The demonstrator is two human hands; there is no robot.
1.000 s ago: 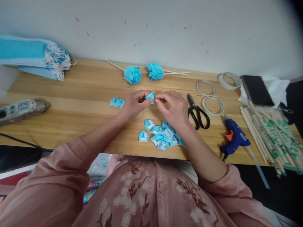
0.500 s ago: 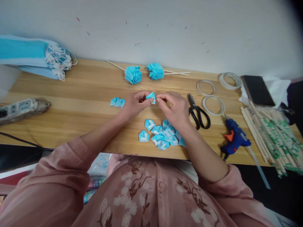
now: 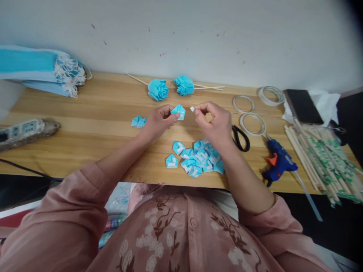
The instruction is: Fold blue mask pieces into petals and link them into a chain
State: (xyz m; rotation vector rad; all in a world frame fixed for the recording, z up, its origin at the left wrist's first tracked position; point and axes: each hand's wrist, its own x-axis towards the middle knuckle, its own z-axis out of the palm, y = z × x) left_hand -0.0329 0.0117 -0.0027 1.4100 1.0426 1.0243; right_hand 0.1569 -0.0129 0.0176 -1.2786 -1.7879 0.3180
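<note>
Between the thumb and fingers of my left hand (image 3: 161, 120) is a folded blue petal (image 3: 178, 110), held above the table. A short way to its right, my right hand (image 3: 213, 120) pinches a small white strip (image 3: 192, 108), which looks like tape backing. The strip and the petal are apart. Below my hands lies a loose pile of folded blue petals (image 3: 200, 156), many with white strips on them. More folded blue pieces (image 3: 138, 121) lie just left of my left hand. Black-handled scissors (image 3: 241, 139) are partly hidden behind my right hand.
Two blue flowers (image 3: 158, 90) on sticks lie at the back. On the right are tape rolls (image 3: 253, 124), a blue glue gun (image 3: 279, 160), a phone (image 3: 303, 106) and wrapped sticks (image 3: 331, 162). Blue masks (image 3: 31, 64) and a power strip (image 3: 27, 130) are on the left.
My right hand has moved right, away from the petal, with the white strip now between its fingers. My left hand still holds the petal, whose face shows more.
</note>
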